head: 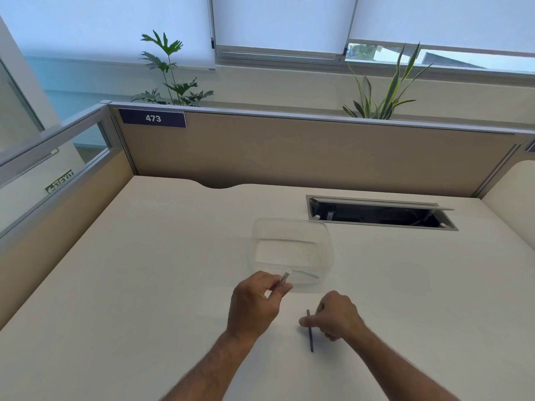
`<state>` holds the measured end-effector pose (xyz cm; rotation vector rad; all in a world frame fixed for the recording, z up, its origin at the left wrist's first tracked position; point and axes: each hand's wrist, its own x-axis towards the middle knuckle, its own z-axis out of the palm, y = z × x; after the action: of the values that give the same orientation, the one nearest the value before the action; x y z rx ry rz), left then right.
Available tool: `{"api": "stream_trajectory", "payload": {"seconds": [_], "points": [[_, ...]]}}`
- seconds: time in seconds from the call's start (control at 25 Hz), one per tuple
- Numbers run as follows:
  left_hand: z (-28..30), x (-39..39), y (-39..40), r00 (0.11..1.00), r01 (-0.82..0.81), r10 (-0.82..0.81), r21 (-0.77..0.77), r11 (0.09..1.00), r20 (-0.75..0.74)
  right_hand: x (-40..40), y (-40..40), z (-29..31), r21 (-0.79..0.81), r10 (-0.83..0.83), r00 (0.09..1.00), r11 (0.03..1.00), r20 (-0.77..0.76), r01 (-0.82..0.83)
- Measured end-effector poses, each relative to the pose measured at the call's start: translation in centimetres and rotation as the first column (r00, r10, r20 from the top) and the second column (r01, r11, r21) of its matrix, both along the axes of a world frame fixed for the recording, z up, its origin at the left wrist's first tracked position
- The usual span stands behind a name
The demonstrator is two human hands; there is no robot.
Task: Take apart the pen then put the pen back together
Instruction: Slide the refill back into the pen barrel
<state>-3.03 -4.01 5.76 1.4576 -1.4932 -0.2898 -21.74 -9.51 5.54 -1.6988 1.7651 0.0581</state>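
My left hand (254, 302) holds a pale, see-through pen barrel (285, 276) between thumb and fingers, its open end pointing up and away over the desk. My right hand (337, 315) rests low on the desk, thumb and fingers pinched on a thin dark ink refill (310, 332), which lies nearly upright in the view against the desk top. The two hands are apart, the barrel to the left of the refill. Any other pen parts are too small to make out.
A clear plastic container (324, 250) stands just beyond my hands. An open cable hatch (379, 212) is cut into the desk (144, 270) at the back right. Beige partition walls (289, 149) close off the back and left sides.
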Motion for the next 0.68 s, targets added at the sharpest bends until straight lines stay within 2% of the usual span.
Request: {"api": "stream_trajectory", "payload": {"seconds": [0.36, 0.56, 0.68], "points": [[-0.5, -0.3, 0.0, 0.999, 0.048, -0.047, 0.055, 0.997, -0.016, 0.5, 0.0, -1.4, 0.142, -0.091, 0.992, 0.987, 0.092, 0.078], [-1.2, -0.3, 0.1, 0.997, 0.069, -0.064, 0.104, 0.992, -0.045, 0.6, 0.7, -1.6, 0.039, -0.035, 0.996, 0.999, 0.084, 0.032], [-1.6, -0.2, 0.3, 0.995, 0.093, -0.086, 0.141, 0.986, -0.053, 0.1, 1.0, -0.8, 0.020, -0.143, 0.944, 0.989, 0.296, 0.144]]}}
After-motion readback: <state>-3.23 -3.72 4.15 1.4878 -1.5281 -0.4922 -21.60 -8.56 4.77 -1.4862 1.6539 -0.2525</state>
